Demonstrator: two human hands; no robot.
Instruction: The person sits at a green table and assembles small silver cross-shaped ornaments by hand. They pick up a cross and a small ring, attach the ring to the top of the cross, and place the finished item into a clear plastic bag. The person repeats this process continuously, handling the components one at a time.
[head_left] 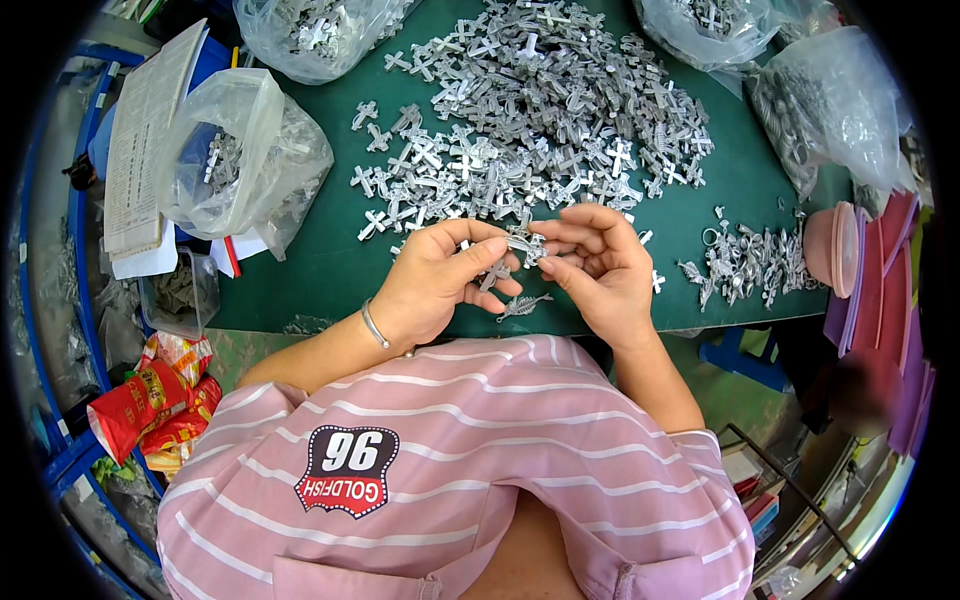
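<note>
My left hand (pixel 430 278), with a bangle on the wrist, is closed on small silver metal pieces. A cross pendant (pixel 494 275) shows between its fingers. Thumb and fingers of my right hand (pixel 603 268) pinch a small silver piece (pixel 530 246) that spans the gap between both hands; its exact shape is partly hidden by the fingertips. Just below the hands, close to the table's front edge, lies a fishbone-shaped pendant (pixel 522 306). Beyond my fingers spreads a large heap of silver cross pendants (pixel 560 110) on the green table (pixel 350 285).
A smaller pile of metal pieces (pixel 755 262) lies right, beside pink containers (pixel 832 248). Plastic bags (pixel 235 150) of metal parts stand left, at the back and right (pixel 835 105). Paper sheets (pixel 150 140) lean far left, above a clear bin (pixel 180 295). Red packets (pixel 155 400) sit below.
</note>
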